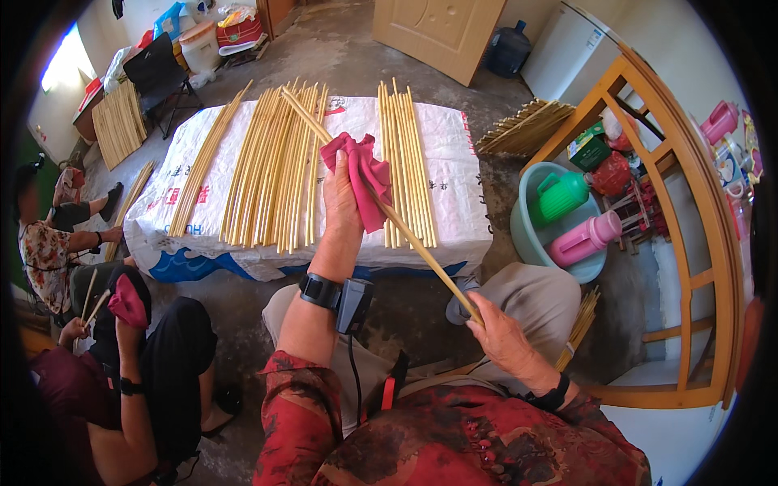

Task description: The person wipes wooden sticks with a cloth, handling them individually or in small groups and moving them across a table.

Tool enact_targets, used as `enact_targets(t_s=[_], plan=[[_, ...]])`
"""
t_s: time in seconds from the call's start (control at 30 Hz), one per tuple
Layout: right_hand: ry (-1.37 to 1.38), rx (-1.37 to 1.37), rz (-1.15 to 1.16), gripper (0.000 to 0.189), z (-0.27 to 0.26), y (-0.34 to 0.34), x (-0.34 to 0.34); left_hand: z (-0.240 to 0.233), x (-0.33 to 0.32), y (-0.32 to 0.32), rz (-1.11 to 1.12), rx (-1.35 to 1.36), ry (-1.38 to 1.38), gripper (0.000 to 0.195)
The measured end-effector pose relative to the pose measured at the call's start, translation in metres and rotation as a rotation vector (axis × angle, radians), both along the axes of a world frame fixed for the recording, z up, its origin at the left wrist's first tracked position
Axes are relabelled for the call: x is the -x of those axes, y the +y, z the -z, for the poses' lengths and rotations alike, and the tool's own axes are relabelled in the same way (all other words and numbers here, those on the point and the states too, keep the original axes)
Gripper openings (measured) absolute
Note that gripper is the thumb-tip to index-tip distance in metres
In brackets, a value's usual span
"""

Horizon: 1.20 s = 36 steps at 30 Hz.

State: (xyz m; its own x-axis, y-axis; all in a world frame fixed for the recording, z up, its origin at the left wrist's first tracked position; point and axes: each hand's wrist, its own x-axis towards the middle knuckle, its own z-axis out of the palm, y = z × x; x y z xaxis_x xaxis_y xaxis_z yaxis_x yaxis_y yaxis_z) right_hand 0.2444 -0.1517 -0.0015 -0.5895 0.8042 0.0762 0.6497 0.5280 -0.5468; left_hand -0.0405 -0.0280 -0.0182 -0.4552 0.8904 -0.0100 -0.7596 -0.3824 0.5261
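My left hand grips a crimson cloth that is wrapped around a long, pale wooden stick. The lower end of that stick is in my right hand, near my right knee. It slants up and away to the left, over the table. Beyond my hands, a row of similar sticks lies side by side on a white woven-plastic sheet with printed writing. A smaller group of sticks lies right of the cloth, and a narrow group lies at the left.
A co-worker at lower left holds sticks and a crimson cloth; another person sits beyond. A blue basin with green and pink thermos flasks stands at right, by a wooden frame. Bundled sticks stand beside my right leg.
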Motion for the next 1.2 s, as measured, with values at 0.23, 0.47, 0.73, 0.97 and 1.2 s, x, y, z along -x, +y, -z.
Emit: enact_targets(t_s=[0.23,0.47,0.73,0.97,1.2], plan=[[0.287,0.768,0.071,0.022,-0.002,0.002,-0.005,-0.001,0.002,-0.004,0.101,-0.01,-0.055,0.035],[0.542,1.322,0.071,0.022,0.001,0.003,0.0,0.002,-0.008,-0.002,0.122,-0.007,-0.049,0.03],[0.206,1.037,0.153,0.022,-0.013,-0.037,-0.057,0.015,0.033,0.013,0.064,0.022,-0.073,0.027],[0.333,1.135,0.201,0.021,-0.002,-0.044,-0.067,0.017,0.011,0.005,0.023,0.031,0.081,0.033],[0.471,1.123,0.183,0.021,-0.002,0.007,0.0,0.013,-0.056,-0.012,0.227,0.217,0.059,0.04]])
